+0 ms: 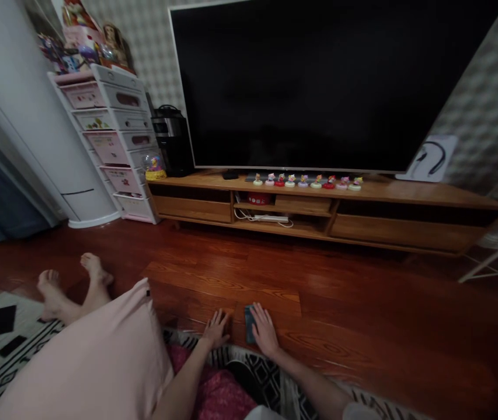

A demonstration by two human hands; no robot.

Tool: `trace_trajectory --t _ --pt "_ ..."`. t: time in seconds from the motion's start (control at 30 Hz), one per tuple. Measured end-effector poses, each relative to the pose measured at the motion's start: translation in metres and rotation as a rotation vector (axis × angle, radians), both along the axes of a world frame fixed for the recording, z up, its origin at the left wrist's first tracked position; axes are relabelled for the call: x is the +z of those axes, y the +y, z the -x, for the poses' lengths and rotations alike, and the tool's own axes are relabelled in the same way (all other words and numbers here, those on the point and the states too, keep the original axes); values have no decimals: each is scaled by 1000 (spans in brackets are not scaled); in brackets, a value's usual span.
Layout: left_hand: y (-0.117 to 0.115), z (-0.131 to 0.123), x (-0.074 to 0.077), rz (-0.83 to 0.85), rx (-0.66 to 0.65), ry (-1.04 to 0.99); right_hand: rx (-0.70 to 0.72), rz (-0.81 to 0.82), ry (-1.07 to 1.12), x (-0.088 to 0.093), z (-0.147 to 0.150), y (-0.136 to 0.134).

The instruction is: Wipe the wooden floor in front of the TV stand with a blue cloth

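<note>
Left hand [216,328] open on floor [340,303], right hand [264,330] spread over dark object [247,324], perhaps a phone

One television [319,81]. One wooden stand [406,193]. Nine small figurines [303,181] in a row. One drawer tower [112,140]. One pink pillow [100,356]. Two bare feet [93,265]. Two hands: left hand [216,329], right hand [265,331]. One small dark object [247,324]. One patterned rug [25,350].

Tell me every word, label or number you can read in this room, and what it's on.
None can be read.
Boxes atop the drawer unit: printing too blurred.
White card beside the TV: a black curved mark, no words.
Dark flat thing under the right hand: no text visible.
</note>
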State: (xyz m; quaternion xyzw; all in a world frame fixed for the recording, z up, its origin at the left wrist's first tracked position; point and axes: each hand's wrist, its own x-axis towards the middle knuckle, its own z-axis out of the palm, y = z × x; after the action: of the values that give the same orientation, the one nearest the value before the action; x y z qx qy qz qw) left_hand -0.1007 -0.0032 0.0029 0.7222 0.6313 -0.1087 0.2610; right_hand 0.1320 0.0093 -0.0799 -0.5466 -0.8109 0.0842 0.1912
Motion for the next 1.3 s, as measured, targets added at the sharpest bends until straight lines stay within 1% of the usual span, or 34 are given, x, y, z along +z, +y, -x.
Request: trace_trajectory --t 0.07,0.1,0.13,0.2,0.27,0.37,0.43,0.5,0.6,0.7,0.77,0.83,0.97,1.03,1.07,1.1,1.17,1.23,1.3 --pt "-6 3 -1 34 35 19 126 50 -18 -1 17 -14" --pt "-8 2 0 49 39 25 157 96 -38 0 22 -18" --pt "-10 1 0 58 34 28 169 139 -60 1 25 -19" --pt "-12 -3 1 60 9 23 150 191 -94 4 25 -15" --pt "-12 -7 1 50 -14 13 90 194 -109 9 16 -4" --pt "-11 -10 -1 43 -51 4 -16 191 -117 15 -5 13" --pt "-10 -10 -3 51 -73 15 -41 190 -121 14 -21 18" --pt "-8 -9 -5 76 -90 34 -18 194 -132 10 -36 15" --pt "-6 -6 -9 106 -100 40 15 179 -138 -1 -53 1" --pt "-6 -6 -12 102 -86 25 -2 104 -103 -11 -59 -10" --pt "-6 -6 -13 101 -86 22 -29 64 -81 -12 -57 -7" --pt "-6 -7 -12 101 -93 29 -66 63 -68 -7 -54 4" --pt "-7 -8 -10 104 -105 50 -129 138 -43 18 -49 35" --pt "-7 -7 -10 101 -108 59 -149 176 -32 29 -49 43" --pt "-6 -7 -11 99 -109 63 -147 190 -29 31 -50 43" --pt "-6 -7 -12 97 -108 65 -137 198 -30 32 -51 39" --pt "-6 -6 -15 97 -107 60 -96 202 -39 24 -58 21" --pt "-6 -6 -17 97 -103 49 -44 190 -48 10 -69 -10" --pt "-6 -5 -18 96 -98 33 5 166 -51 -7 -84 -45"
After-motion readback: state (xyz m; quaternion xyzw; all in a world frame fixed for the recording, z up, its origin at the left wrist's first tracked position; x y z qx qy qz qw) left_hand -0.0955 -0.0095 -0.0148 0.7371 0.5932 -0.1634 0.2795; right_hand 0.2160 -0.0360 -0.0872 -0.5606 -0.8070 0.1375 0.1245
